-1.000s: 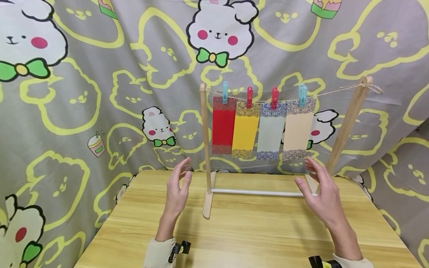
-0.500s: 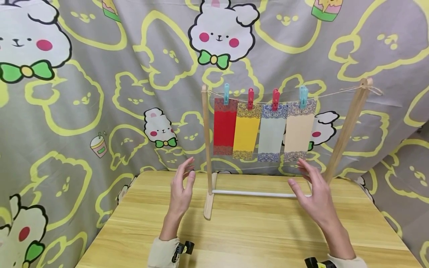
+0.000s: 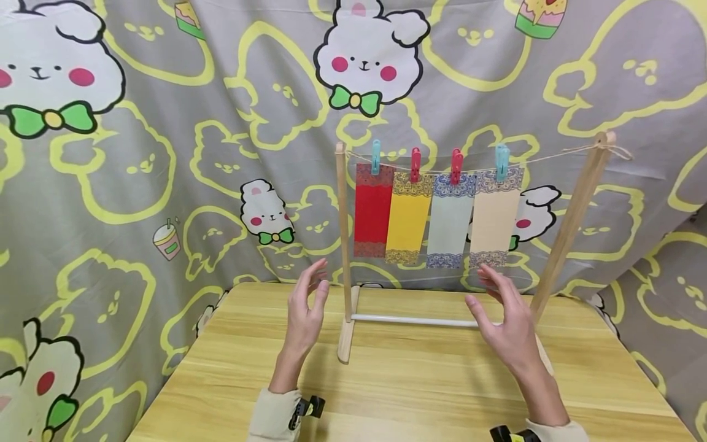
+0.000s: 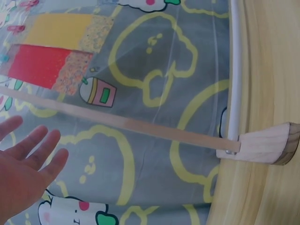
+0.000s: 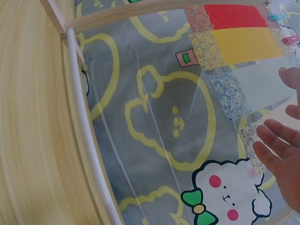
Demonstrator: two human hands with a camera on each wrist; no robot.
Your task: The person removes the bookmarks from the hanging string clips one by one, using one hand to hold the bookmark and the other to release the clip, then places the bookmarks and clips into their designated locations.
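A wooden stand has two posts joined by a white rod low down and a string along the top. Four-sided paper cards hang from the string: a red card, a yellow card, a pale green card and a cream card. Blue clothespins grip the outer cards, red clothespins the inner ones. My left hand hovers left of the left post, fingers relaxed and holding nothing. My right hand, likewise holding nothing, is raised before the rod, its fingertips overlapping the cream card's lower edge.
The stand's left foot rests on a wood-grain table. Behind the table hangs a grey curtain printed with white and yellow cartoon animals. The right post rises beyond my right hand.
My right hand has moved left, from near the right post to in front of the rod. My left hand has shifted slightly right. The head view has shifted a little; the cards hang as before.
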